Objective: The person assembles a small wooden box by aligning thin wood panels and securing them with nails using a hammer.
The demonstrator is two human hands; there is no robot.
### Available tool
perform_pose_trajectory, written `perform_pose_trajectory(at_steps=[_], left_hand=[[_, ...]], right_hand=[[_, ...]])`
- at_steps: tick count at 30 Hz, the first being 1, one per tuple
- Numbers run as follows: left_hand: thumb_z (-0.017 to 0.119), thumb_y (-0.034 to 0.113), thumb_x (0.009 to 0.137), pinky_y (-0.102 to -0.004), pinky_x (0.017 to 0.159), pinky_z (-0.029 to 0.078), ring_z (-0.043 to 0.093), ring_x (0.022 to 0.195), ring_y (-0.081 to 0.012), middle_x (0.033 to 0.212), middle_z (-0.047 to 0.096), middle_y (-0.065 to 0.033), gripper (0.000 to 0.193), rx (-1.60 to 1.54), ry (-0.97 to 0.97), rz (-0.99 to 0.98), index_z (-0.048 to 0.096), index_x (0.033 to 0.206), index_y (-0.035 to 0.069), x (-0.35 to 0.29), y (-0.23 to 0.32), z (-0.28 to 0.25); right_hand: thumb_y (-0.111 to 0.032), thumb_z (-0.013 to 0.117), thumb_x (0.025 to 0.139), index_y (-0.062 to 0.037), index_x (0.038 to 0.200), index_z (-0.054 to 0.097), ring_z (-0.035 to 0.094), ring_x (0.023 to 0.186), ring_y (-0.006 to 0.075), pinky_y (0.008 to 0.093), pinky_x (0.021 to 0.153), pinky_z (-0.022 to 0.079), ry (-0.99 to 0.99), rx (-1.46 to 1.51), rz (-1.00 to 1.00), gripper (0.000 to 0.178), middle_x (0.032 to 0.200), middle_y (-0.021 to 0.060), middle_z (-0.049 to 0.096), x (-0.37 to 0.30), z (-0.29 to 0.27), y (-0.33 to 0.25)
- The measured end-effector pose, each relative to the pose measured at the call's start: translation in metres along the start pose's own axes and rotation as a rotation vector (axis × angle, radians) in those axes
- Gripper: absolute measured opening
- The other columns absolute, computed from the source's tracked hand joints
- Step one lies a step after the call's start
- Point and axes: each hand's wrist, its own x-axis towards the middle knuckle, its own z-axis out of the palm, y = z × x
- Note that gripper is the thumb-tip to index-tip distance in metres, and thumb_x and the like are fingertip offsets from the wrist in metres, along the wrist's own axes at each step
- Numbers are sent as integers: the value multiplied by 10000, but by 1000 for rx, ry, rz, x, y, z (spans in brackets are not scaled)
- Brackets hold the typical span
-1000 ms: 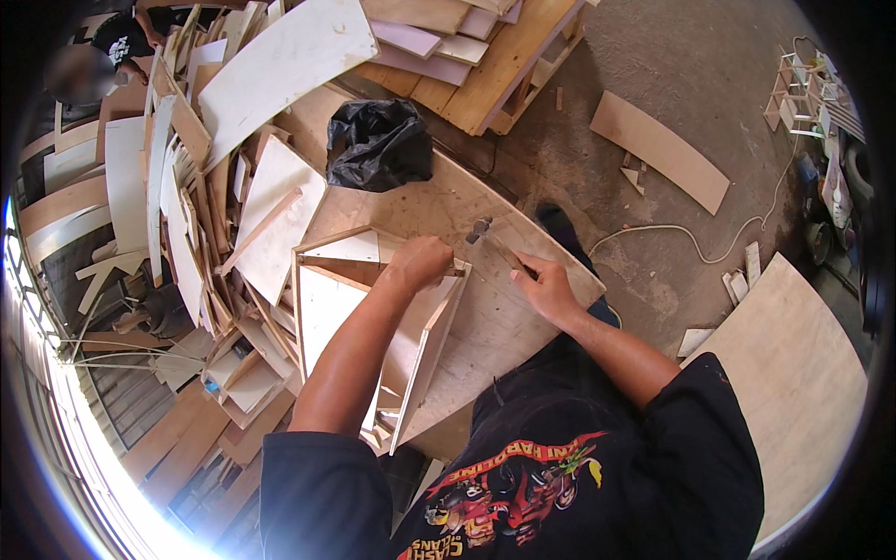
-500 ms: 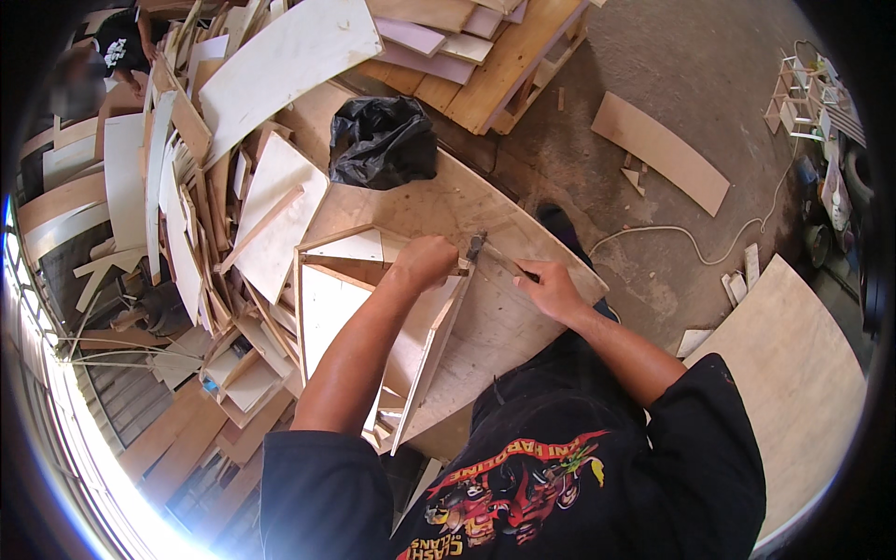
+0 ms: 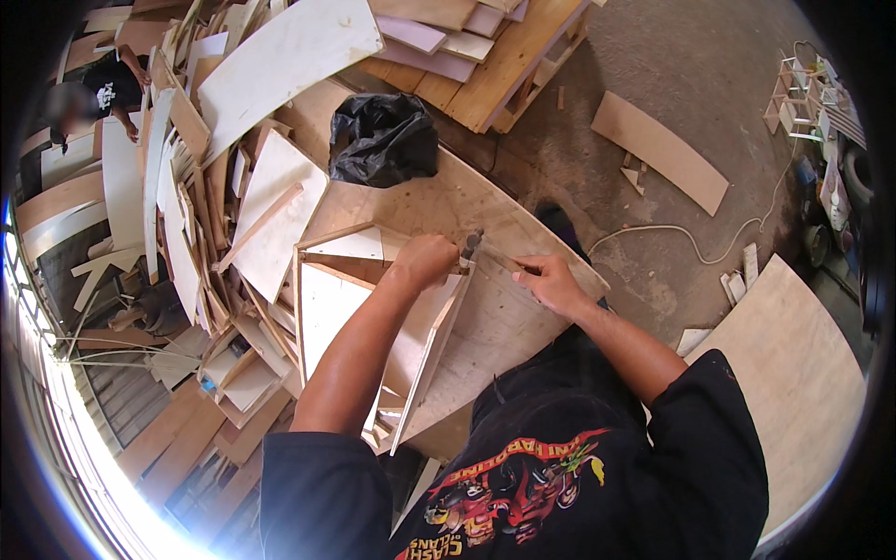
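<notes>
My right hand [image 3: 553, 283] is closed around the handle of a hammer [image 3: 472, 243]. The hammer's dark head is at the corner of a wooden frame [image 3: 435, 327], right beside my left hand. My left hand [image 3: 427, 262] is closed over the frame's far right corner; its fingertips are partly hidden, so any small piece in them cannot be made out. White panels and thin wooden strips make up the frame, which rests on a plywood-topped worktable [image 3: 509, 327]. My left forearm covers part of it.
A crumpled black plastic bag [image 3: 383, 140] lies on the worktable's far part. Stacked wood offcuts [image 3: 187, 215] crowd the left. A wooden pallet [image 3: 467, 84] bears boards beyond. On the floor at right are a plywood strip [image 3: 658, 154] and a cable [image 3: 691, 245]. Another person [image 3: 107, 89] is at far left.
The hammer's head has shifted slightly left, closer to the frame's corner, and my right hand has turned a little. My left hand stays put. The other person has come further into view.
</notes>
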Motion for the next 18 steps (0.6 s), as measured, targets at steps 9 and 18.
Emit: perform_pose_trajectory(at_steps=[9,18], left_hand=[[709,81,728,-411,944,515,609,1113,-336,1132,652,-95,416,-121,25,7,738,1130,184,-1,-7,10],[747,106,646,-436,967,485,586,1114,-352,1105,653,-113,588,-353,34,24,738,1210,271,5,-19,19]], right_hand=[[-94,690,900,21,1247,676,553,646,71,269,585,469,121,-45,-31,365,859,33,703,-6,-9,-11],[-137,717,888,49,1252,659,614,723,87,272,645,498,144,-153,-41,413,981,113,745,-6,-10,10]])
